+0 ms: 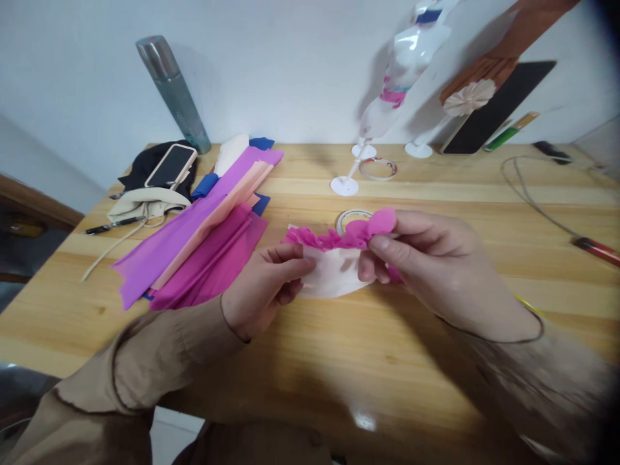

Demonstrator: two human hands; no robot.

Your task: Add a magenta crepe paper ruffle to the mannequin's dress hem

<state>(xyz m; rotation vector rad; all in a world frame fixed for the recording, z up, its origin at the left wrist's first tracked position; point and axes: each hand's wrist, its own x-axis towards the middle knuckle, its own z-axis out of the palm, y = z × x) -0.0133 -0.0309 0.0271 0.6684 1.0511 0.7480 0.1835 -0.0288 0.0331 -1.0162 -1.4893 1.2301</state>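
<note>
The piece in work is in the middle of the view, above the bench (300, 361), between the two hands; I take it as the centre of the clock. It is a pink ruffle (322, 240) lying along the far edge of a white piece (334, 274).

At nine o'clock the left hand (271, 278) is narrow, with thumb and fingers pinching the white piece near its left end. At three o'clock the right hand (426, 265) pinches the right end of the ruffle between thumb and finger, while its lower fingers curl near the white piece.

As for progress, the folds are already made along most of the visible ruffle; only the end at the right hand looks smoother. Whether the ruffle is fixed to the white piece, I cannot tell. The near part of the white piece is bare, so in my judgement the work is only partly done.

Just beyond, at one o'clock, is a roll (343, 219). Farther in the same direction stands a clear form (402, 71), with a pink band (393, 97) around it. Toward nine to ten o'clock, the purple sheets (184, 239) and the magenta sheets (213, 265) lie in a loose pile, apart from the ruffle.
</note>
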